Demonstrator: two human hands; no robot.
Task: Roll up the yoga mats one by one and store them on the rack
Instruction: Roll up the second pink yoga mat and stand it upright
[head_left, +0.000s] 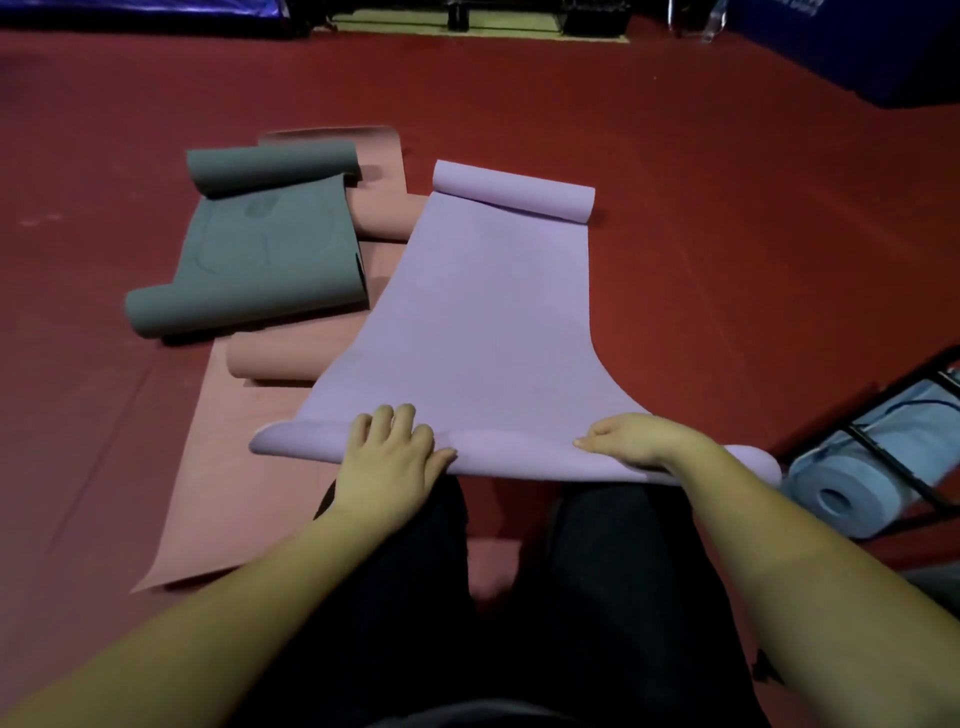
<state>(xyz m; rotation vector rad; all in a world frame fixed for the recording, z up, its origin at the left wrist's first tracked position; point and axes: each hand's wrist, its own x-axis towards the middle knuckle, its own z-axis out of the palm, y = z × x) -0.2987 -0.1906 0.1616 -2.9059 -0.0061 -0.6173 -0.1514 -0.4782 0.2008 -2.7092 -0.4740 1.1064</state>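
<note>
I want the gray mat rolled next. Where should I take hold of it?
Take the gray mat by its near curled end, one hand toward each side, coming from the person's side. That end already forms a roll on top of the pink mat, so rolling can continue from it.

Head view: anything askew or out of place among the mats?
Yes. The grey mat lies skewed on the pink mat, curled at both ends. The purple mat overlaps the pink one, its far end curled. Nothing looks damaged.
</note>
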